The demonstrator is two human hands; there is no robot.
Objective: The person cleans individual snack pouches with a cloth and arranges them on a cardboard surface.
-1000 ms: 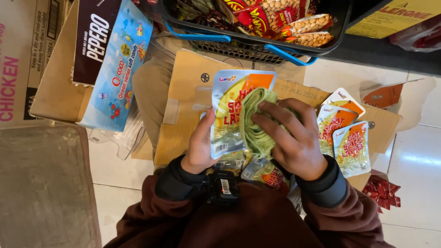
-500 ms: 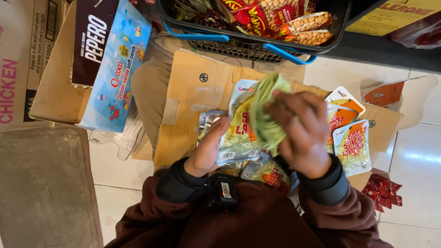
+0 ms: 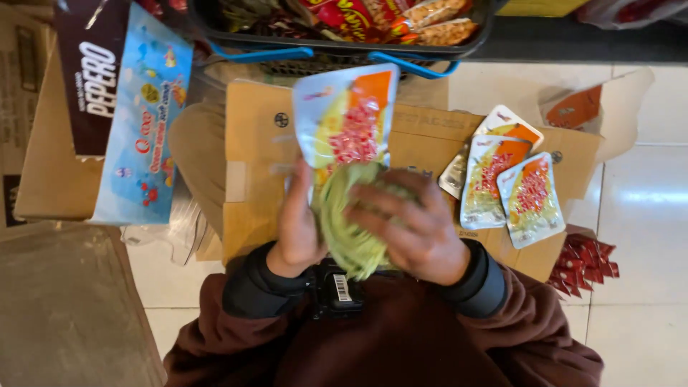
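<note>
My right hand's fingers are spread and curled over a green bundle, which looks like a wad of thin bands, pressing it against a snack packet. The left hand closes on the packet's left edge, thumb in front. Both are held above the flat cardboard, in front of my chest. I think the bundle could slip loose, because the spread fingers only press it, and the glossy packet may slide away. Both wrists bend inward, forearms meeting. More packets lie to the right, below the basket.
</note>
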